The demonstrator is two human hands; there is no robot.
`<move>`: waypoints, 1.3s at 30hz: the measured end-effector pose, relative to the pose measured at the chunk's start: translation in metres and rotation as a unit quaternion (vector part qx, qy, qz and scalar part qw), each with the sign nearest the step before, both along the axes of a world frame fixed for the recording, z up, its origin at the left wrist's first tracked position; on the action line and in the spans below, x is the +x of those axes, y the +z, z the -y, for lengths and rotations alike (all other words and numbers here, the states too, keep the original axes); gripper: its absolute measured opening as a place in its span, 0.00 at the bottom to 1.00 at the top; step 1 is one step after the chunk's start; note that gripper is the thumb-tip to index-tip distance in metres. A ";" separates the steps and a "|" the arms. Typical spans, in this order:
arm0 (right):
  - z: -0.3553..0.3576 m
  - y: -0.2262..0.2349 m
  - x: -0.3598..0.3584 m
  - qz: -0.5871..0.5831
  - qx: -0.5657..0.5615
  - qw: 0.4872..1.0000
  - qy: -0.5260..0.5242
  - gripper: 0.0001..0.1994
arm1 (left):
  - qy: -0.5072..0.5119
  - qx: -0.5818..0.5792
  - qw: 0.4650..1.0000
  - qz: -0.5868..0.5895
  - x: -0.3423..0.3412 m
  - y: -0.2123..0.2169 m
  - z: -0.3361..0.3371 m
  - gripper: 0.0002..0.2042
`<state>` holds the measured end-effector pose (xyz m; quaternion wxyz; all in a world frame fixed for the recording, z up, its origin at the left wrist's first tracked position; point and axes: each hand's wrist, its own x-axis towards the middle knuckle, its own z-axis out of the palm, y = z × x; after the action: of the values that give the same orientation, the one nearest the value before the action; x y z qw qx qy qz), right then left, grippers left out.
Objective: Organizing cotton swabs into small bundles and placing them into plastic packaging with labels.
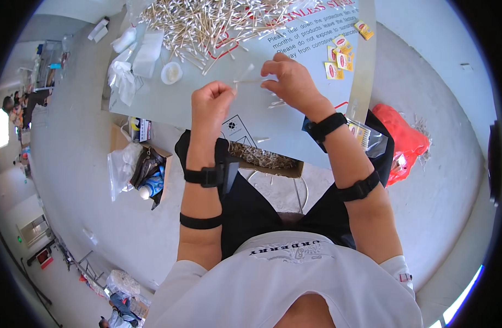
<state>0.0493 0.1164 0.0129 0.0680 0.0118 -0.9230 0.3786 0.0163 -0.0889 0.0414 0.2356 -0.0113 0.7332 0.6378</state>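
Observation:
Above the table, my left hand (pixel 211 106) is closed in a pinch. A pale, blurred cotton swab (pixel 245 72) slants up from its fingertips. To the right, my right hand (pixel 294 87) has its fingers curled, with thumb and forefinger on the end of another cotton swab (pixel 252 82) that points toward the left hand. A large loose heap of cotton swabs (pixel 207 24) covers the far part of the table. A few stray swabs (pixel 277 101) lie near my right wrist. Left of the hands sits a small round white container (pixel 171 72) with pale contents.
Small yellow packets (pixel 341 57) lie on the table's (pixel 169 109) right side, clear plastic bags (pixel 122 76) at its left. An open box of swabs (pixel 262 157) is below the front edge. A carton of bags (pixel 152 169) stands left; a red bag (pixel 398 142) lies right.

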 end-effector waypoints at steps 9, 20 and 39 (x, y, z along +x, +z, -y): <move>0.002 -0.003 -0.025 -0.035 0.125 0.991 0.000 0.03 | -0.439 -0.135 0.884 -0.086 0.067 0.007 0.008 0.06; -0.037 0.004 0.034 0.023 0.016 0.998 -0.061 0.08 | -0.134 -0.172 0.915 -0.338 -0.013 -0.027 -0.024 0.04; -0.024 -0.007 0.044 0.012 0.010 0.996 -0.087 0.06 | -0.152 -0.290 0.807 -0.492 -0.111 -0.029 -0.052 0.06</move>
<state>0.0931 0.1405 0.0063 0.0897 -0.0719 -0.9249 0.3625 -0.0943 -0.0366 0.0121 -0.0767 0.3477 0.8942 0.2712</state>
